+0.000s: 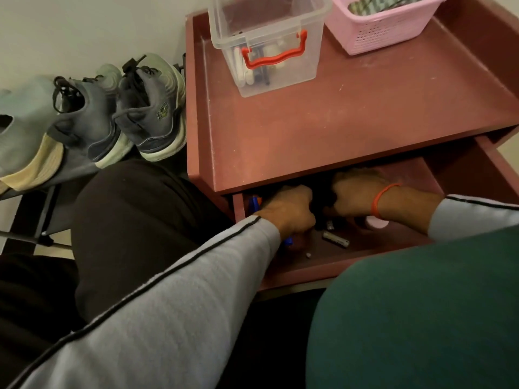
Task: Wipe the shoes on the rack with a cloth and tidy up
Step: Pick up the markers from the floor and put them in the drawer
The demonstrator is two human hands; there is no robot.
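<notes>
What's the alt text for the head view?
Both hands, left hand and right hand, reach into an open drawer of a reddish cabinet. Grey sneakers sit on a rack at left.

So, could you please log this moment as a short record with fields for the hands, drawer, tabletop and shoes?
left hand: inside the open drawer, fingers curled; what it holds is hidden
right hand: in the same drawer, fingers curled, grip unclear
drawer contents: battery, blue item
tabletop: clear box, pink basket
shoes: on rack, untouched
</notes>
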